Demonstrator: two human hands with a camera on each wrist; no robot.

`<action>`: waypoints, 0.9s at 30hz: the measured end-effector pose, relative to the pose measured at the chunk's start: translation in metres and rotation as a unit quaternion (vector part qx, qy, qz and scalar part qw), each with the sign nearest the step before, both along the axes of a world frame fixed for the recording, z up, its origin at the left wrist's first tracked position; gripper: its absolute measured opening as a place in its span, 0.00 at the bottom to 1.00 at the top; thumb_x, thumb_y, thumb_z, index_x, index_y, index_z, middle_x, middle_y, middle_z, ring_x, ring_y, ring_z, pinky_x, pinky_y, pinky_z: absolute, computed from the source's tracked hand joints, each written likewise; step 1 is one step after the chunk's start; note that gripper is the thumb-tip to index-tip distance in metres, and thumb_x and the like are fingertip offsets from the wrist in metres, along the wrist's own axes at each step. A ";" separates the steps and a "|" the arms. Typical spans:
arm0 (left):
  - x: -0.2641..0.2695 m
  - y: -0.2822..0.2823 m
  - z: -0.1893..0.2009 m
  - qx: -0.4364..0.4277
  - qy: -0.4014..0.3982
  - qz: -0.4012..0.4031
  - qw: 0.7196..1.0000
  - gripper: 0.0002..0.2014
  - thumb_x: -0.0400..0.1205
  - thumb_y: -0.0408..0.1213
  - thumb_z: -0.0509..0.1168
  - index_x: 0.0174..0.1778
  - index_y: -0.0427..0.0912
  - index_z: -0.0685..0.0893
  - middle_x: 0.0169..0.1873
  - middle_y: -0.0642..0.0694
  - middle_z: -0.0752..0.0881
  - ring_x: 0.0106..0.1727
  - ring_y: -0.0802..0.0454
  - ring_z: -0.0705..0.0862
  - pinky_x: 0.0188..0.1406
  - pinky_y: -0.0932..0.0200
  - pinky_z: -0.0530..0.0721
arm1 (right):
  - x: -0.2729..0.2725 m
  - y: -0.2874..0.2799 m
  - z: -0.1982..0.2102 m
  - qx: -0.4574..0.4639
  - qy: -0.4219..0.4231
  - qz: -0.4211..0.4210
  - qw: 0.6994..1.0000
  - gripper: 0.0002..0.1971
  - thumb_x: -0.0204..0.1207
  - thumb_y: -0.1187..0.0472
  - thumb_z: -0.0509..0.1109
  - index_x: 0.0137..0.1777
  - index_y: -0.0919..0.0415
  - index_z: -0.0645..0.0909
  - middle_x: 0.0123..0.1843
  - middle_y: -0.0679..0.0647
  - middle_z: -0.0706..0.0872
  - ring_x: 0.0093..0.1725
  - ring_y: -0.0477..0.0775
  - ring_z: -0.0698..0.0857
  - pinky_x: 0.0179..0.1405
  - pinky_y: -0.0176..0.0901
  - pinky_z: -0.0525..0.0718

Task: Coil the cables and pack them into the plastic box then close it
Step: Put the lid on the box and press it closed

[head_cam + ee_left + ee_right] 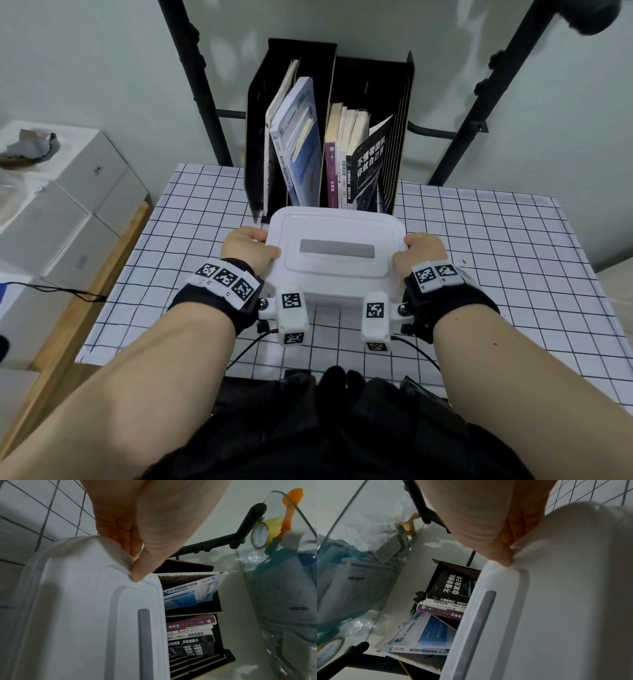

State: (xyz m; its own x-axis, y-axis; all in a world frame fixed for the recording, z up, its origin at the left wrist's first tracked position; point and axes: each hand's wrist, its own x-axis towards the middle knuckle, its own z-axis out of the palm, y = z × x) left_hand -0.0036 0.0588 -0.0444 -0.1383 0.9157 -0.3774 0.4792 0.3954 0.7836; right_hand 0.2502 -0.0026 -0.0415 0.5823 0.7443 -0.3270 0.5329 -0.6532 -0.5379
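A white plastic box (334, 274) with its lid (335, 229) on stands on the checked tablecloth, a grey strip (336, 249) across the lid's middle. My left hand (251, 250) grips the box's left edge, thumb on the lid and fingers curled under the rim. My right hand (419, 251) grips the right edge the same way. The left wrist view shows the left thumb (142, 569) pressing on the lid (82, 608). In the right wrist view the right thumb (501, 555) presses the lid (547, 608) at its rim. No cables show; the box's inside is hidden.
A black file holder (329, 137) full of books stands right behind the box. The checked table (496, 260) runs out to both sides. White cartons (65, 212) are stacked off the table's left edge. Black stand poles (195, 82) rise behind.
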 end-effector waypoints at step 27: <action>-0.001 -0.006 0.002 -0.004 0.027 -0.014 1.000 0.19 0.73 0.32 0.73 0.59 0.40 0.80 0.49 0.44 0.84 0.46 0.48 0.82 0.45 0.60 0.79 | -0.005 -0.005 0.006 -0.048 -0.017 -0.007 0.999 0.28 0.70 0.68 0.68 0.72 0.54 0.75 0.70 0.60 0.79 0.65 0.63 0.80 0.66 0.52 0.80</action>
State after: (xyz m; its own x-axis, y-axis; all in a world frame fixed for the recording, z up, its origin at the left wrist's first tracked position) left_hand -0.0047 0.0526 -0.0427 -0.1335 0.9162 -0.3779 0.5319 0.3880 0.7527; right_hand 0.2448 -0.0078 -0.0353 0.6046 0.7020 -0.3763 0.5396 -0.7085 -0.4548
